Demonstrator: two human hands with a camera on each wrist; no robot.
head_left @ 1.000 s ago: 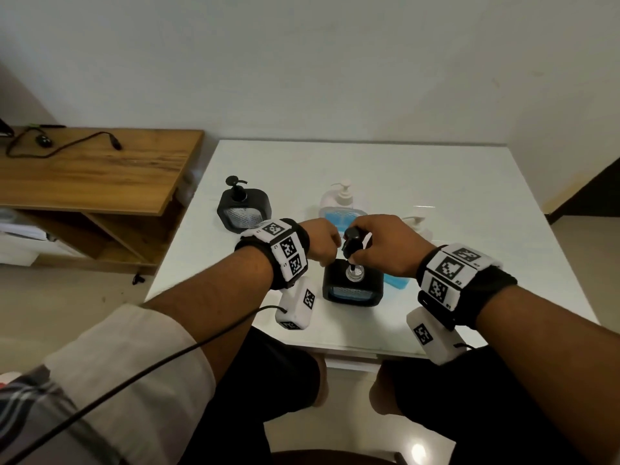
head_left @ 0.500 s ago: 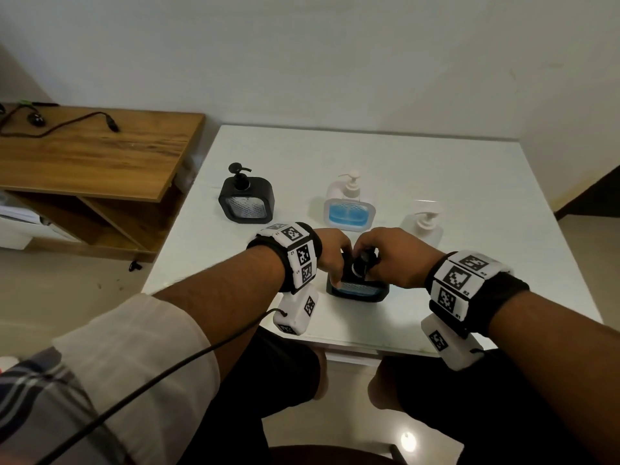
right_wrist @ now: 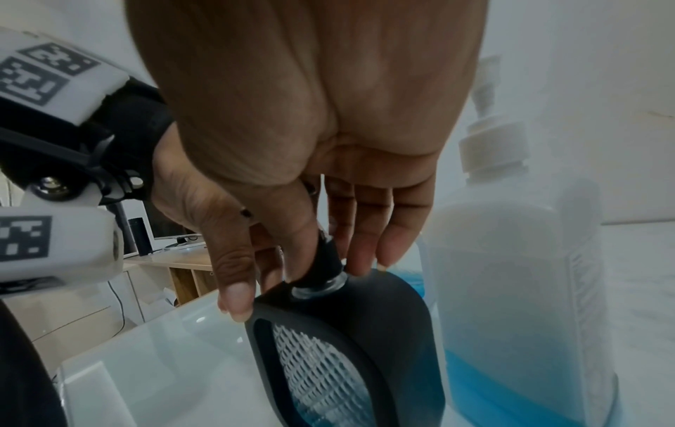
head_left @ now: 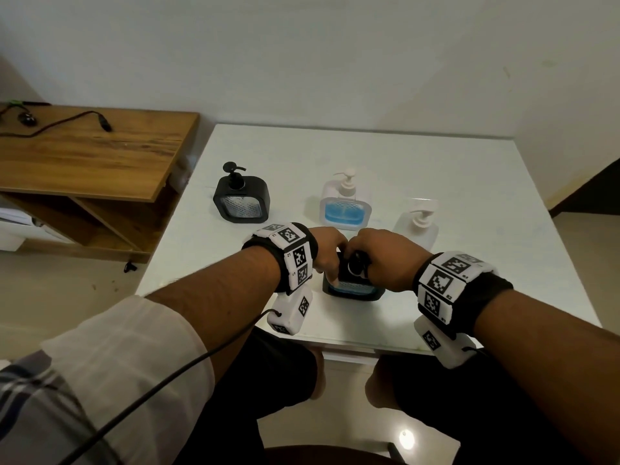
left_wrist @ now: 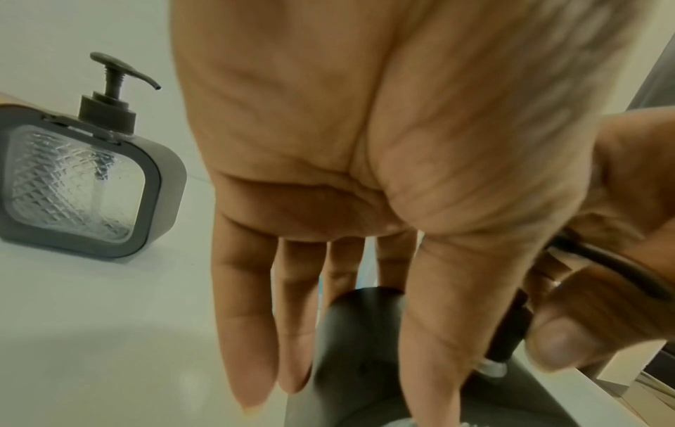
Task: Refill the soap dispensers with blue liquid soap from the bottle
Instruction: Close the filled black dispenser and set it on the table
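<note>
1. Head view is showing a black dispenser (head_left: 352, 290) with blue soap in its window sitting near the front edge of the white table (head_left: 469, 196), between the two hands.
2. Right hand (head_left: 389, 260) is pinching the black pump cap (right_wrist: 325, 260) at the dispenser's neck, thumb and fingers curled round it (the cap is sitting at the clear threaded neck, and whether it is fully seated cannot be told).
3. Left hand (head_left: 327, 250) is bracing the dispenser's left side; in the left wrist view its fingers (left_wrist: 248, 332) are lying nearly straight down along the black body (left_wrist: 365, 361), with the thumb on the near side.
4. Just beyond the right hand, a white soap bottle (head_left: 417, 226) is standing upright; the right wrist view is showing blue liquid low inside it (right_wrist: 511, 375), right beside the gripped dispenser.
5. Farther back from the grip, a white-framed dispenser (head_left: 345, 206) is standing with blue liquid in its lower half.
6. Off to the left of the hands, a second black dispenser (head_left: 241, 199) is standing apart, its window looking clear (left_wrist: 76, 185).
7. Beyond the table's left edge, a wooden desk (head_left: 84, 156) is carrying a dark cable (head_left: 67, 122).
</note>
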